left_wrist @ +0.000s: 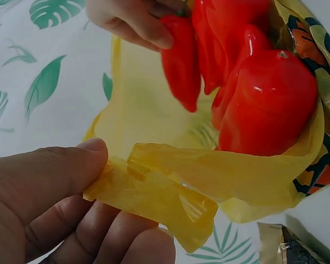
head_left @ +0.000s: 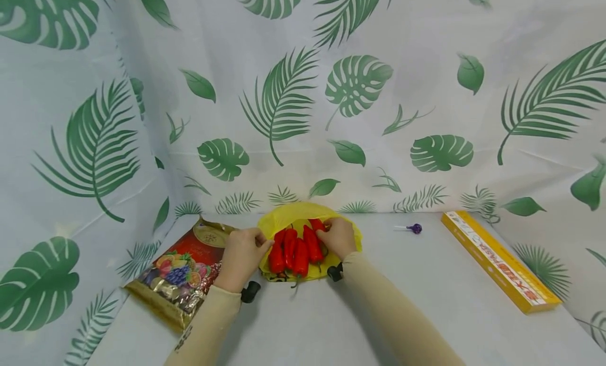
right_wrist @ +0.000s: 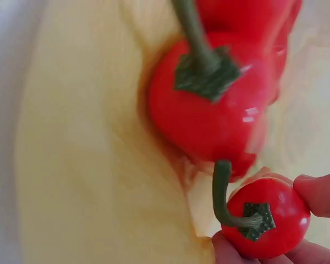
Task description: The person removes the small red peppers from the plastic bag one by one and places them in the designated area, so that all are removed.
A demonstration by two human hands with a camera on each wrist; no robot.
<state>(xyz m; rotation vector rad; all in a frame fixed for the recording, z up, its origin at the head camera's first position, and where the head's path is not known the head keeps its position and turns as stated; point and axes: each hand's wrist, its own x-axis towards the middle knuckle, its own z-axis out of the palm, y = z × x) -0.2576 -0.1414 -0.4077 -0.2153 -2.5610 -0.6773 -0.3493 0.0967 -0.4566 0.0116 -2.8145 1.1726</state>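
Note:
A yellow plastic bag (head_left: pixel 284 214) lies spread at the back of the table, with several red peppers (head_left: pixel 300 256) on it. My left hand (head_left: pixel 240 256) pinches the bag's edge between thumb and fingers; in the left wrist view a crumpled flap (left_wrist: pixel 170 203) sticks out past the fingertips. At the bag's right side, my right hand (head_left: pixel 340 236) grips one small red pepper (right_wrist: pixel 289 212) by its body. Its curved green stem (right_wrist: pixel 223 192) faces the right wrist camera. The other peppers lie close beside it.
To the left lies a red and gold packet (head_left: pixel 182 268) printed with fruit, partly behind my left arm. A purple lollipop (head_left: pixel 416 229) and a long yellow box (head_left: pixel 502 261) lie to the right. A leaf-patterned curtain (head_left: pixel 379 119) rises behind the table.

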